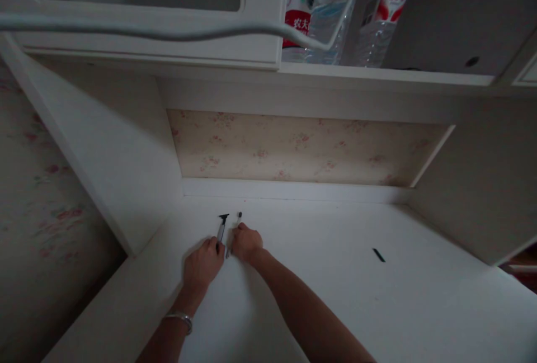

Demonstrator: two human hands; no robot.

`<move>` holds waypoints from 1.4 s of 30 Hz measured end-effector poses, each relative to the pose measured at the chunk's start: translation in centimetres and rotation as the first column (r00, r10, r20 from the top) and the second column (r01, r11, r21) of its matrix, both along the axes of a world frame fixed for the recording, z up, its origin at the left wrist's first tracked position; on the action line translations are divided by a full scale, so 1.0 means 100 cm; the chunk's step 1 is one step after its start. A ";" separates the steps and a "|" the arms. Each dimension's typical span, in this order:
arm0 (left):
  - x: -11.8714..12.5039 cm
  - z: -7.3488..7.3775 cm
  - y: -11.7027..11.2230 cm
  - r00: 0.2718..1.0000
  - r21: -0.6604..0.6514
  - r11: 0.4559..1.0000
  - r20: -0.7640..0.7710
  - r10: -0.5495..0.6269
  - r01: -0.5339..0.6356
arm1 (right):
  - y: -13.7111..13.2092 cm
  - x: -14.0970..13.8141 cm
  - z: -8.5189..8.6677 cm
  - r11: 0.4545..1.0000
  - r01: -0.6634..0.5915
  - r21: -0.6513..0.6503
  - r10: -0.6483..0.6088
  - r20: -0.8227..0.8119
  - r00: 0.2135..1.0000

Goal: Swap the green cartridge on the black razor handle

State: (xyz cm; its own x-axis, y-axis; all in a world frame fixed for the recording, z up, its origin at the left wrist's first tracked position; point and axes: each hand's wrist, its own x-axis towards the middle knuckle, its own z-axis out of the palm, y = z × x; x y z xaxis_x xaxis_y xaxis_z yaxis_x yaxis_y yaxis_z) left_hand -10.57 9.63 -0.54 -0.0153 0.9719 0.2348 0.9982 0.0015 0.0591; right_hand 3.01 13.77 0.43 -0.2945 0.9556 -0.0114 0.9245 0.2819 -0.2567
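Observation:
On the white desktop [306,284], my left hand [204,262] is closed around the lower handle of a razor [220,231]. The razor has a grey handle and a black T-shaped head that points to the back. Just to its right, my right hand [246,241] has its fingers closed on a slim, light, pen-like stick [239,221] with a dark tip. The stick's other end shows below the fingers, close to the left hand. Both objects lie at or just above the surface; the exact contact cannot be made out.
A small dark strip [378,255] lies on the desktop to the right. Overhead, a shelf [390,76] holds several plastic bottles [380,30], and a pale cable [201,33] hangs across the cabinet front. Side panels [121,145] and flowered wallpaper [302,147] enclose the nook.

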 end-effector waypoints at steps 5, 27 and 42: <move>-0.002 -0.001 0.001 1.000 0.028 0.999 -0.004 -0.019 0.019 | 0.000 -0.001 -0.001 1.000 0.000 -0.008 0.000 0.002 1.000; -0.002 -0.007 0.002 1.000 0.052 0.999 0.005 -0.005 0.004 | 0.000 -0.003 0.005 1.000 0.022 -0.018 -0.022 0.015 1.000; -0.004 -0.008 0.004 0.999 0.075 0.997 -0.027 -0.022 0.024 | -0.006 0.020 0.012 0.998 0.043 0.051 -0.043 -0.009 0.999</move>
State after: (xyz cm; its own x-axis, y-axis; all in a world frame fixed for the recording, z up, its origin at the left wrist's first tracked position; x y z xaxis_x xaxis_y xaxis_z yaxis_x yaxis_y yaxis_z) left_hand -10.92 9.99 -1.31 0.0137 0.9514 0.3075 0.9992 -0.0248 0.0323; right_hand 5.01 13.22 1.59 -0.2532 0.9666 0.0395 0.9341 0.2549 -0.2501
